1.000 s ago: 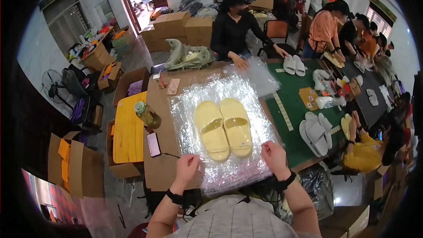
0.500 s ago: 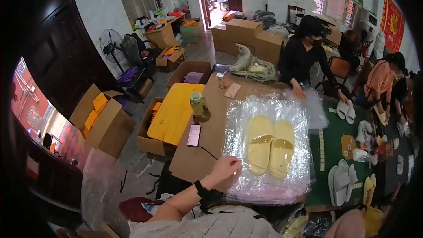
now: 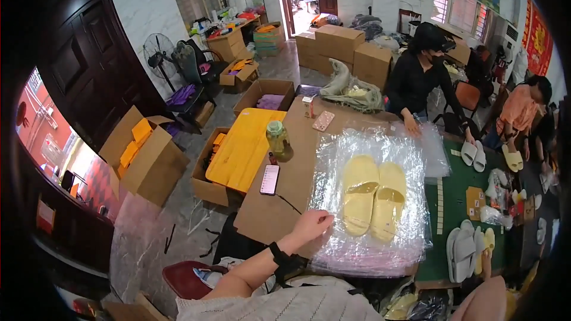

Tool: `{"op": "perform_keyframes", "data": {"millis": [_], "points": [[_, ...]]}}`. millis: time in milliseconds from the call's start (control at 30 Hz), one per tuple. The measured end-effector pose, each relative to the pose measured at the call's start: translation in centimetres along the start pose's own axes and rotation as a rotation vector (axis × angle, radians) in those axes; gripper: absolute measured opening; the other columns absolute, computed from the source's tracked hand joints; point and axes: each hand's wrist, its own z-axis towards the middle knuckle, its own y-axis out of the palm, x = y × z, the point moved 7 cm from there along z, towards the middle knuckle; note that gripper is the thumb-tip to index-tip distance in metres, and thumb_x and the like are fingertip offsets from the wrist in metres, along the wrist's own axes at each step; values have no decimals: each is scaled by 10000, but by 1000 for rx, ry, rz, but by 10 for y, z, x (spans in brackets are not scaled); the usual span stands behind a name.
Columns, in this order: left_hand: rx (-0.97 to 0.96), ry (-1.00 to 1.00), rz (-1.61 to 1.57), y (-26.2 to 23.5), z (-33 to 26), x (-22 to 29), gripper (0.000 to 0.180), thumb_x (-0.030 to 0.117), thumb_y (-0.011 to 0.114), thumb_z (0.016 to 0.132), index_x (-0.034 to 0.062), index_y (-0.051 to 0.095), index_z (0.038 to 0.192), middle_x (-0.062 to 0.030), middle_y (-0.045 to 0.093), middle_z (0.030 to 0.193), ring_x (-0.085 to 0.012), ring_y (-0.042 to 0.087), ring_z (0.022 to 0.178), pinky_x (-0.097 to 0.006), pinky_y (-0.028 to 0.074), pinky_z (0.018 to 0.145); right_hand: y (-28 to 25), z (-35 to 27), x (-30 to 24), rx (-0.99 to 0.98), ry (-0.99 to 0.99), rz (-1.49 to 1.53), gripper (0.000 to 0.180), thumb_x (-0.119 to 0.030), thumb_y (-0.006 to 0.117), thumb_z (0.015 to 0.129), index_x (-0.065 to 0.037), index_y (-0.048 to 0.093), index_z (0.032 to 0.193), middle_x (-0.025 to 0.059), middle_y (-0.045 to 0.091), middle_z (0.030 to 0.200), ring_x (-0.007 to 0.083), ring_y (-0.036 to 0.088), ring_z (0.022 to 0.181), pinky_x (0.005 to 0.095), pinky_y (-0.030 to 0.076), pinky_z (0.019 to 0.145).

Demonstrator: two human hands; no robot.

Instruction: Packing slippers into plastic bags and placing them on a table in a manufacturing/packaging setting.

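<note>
My left hand (image 3: 315,226) has its fingers curled closed at the left edge of a stack of clear plastic bags (image 3: 324,160), pinching the edge of the top one. A pair of pale yellow slippers (image 3: 375,199) lies side by side at the top of that stack; a shine crosses them, and the top bag seems to cover them at least in part. At the lower right, my right hand (image 3: 486,264) is partly hidden behind its forearm and closed around another pair of yellow slippers (image 3: 489,239). Grey slippers (image 3: 460,252) rest just left of it on the green table top (image 3: 431,267).
Left of the bags are a phone (image 3: 269,179), a bottle (image 3: 278,141) and a yellow board (image 3: 241,148) over cartons. Across the table a person in black (image 3: 423,77) touches loose bags and white slippers (image 3: 473,156). Another person (image 3: 518,110) handles slippers farther right.
The view has shifted, moving the scene rightward. My right hand has brought the yellow slippers left, behind the grey ones. My left hand stays at the bag edge.
</note>
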Motion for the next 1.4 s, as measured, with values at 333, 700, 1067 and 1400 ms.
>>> {"op": "perform_keyframes", "data": {"millis": [333,700,1067,1400], "points": [[-15,11,12,3,4,-6,343,336,604,962,17,722,915,-112,678,672,-233,652,534,-364,502,538,-4,10,-40,6,-381,49,208,-324,627,938,-149,641,827,-23,628,806,139,579,727,294,395,595],[-24,30,33,5,2,-6,329,333,624,939,21,727,920,-136,702,779,-293,665,664,-401,503,616,-11,7,-92,44,-783,64,279,-373,572,959,-129,628,839,2,600,801,166,586,707,314,393,542],[89,18,133,8,5,12,342,287,672,904,64,675,1164,-135,718,875,-283,688,722,-398,543,698,-31,25,-40,506,-387,100,225,-290,642,921,-98,663,1037,60,622,864,255,630,762,374,471,618],[42,734,568,34,-23,27,462,22,555,785,100,667,1226,-134,547,1415,-410,451,1338,-497,413,1081,96,115,191,323,432,-382,559,-337,537,1012,-27,442,1467,121,396,1568,303,343,1465,468,228,1234]]}}
